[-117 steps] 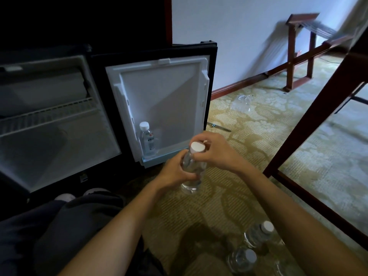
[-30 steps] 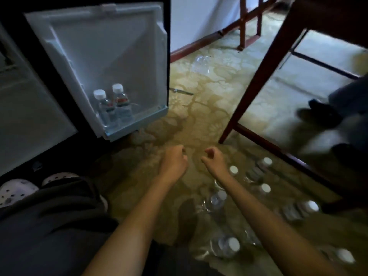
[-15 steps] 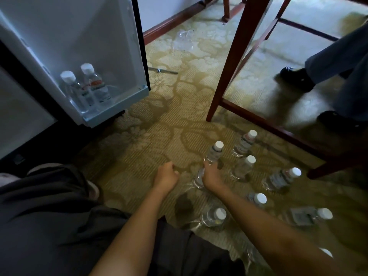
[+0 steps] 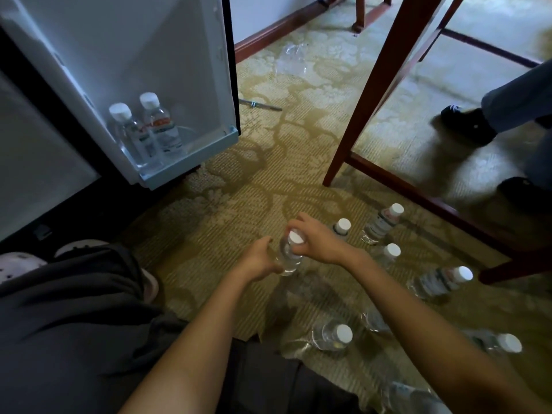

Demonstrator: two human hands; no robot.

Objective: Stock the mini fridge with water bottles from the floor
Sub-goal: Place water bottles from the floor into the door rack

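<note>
A clear water bottle [image 4: 287, 256] with a white cap hangs upright just above the carpet, held in both hands. My left hand [image 4: 257, 259] grips its body from the left, and my right hand [image 4: 313, 238] closes around its cap and neck. The mini fridge door [image 4: 128, 64] stands open at upper left; two water bottles [image 4: 149, 130] stand side by side in its bottom shelf [image 4: 191, 162]. Several more capped bottles [image 4: 382, 225] stand or lie on the carpet to the right and below, some still in torn plastic wrap [image 4: 331, 336].
A dark red wooden table leg [image 4: 367, 94] and floor rail [image 4: 424, 198] run just right of the bottles. Another person's dark shoes [image 4: 466, 124] and trouser legs are at the far right. My dark-clothed knee [image 4: 74, 309] fills the lower left. A small pen-like object [image 4: 260, 105] lies near the door.
My right hand has lifted a bottle off the carpet and my left hand has closed on its body; before, the left hand was an empty fist. Earlier still, a second bottle went into the door shelf.
</note>
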